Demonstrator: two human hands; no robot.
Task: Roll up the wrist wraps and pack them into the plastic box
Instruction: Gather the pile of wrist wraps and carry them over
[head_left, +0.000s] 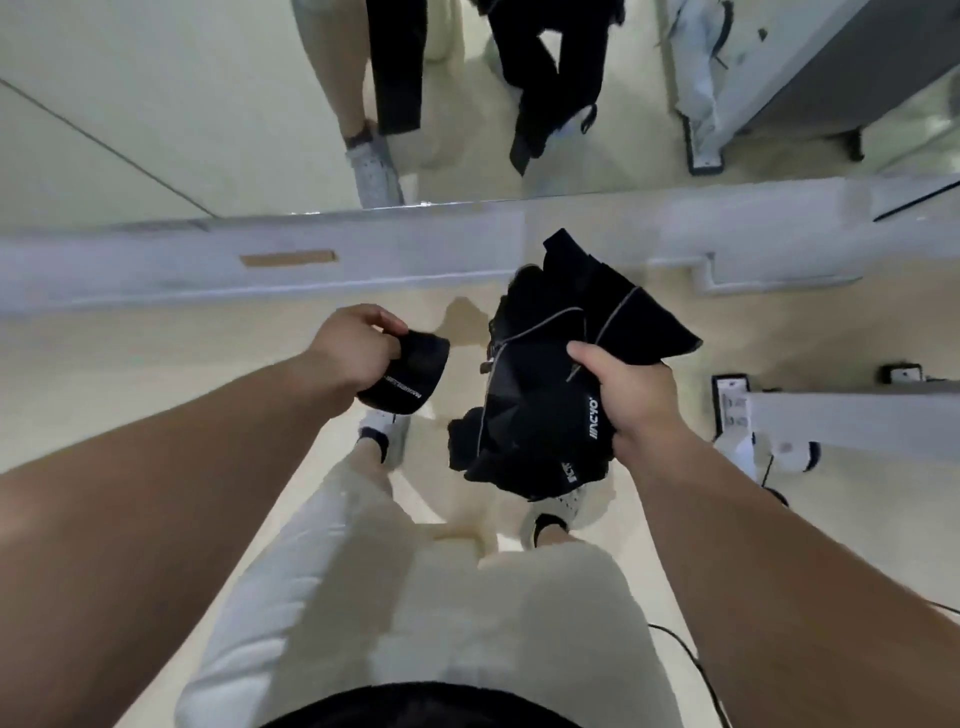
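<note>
two hands curled tight, left hand gripping single wrap, right hand clutching bundle

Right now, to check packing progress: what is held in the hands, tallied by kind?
rolled wrap: 1, gripped by the left hand
loose bunch of wraps: 1, gripped by the right hand; the wraps inside it are too tangled to count
Total: 2 held items, both black
</note>
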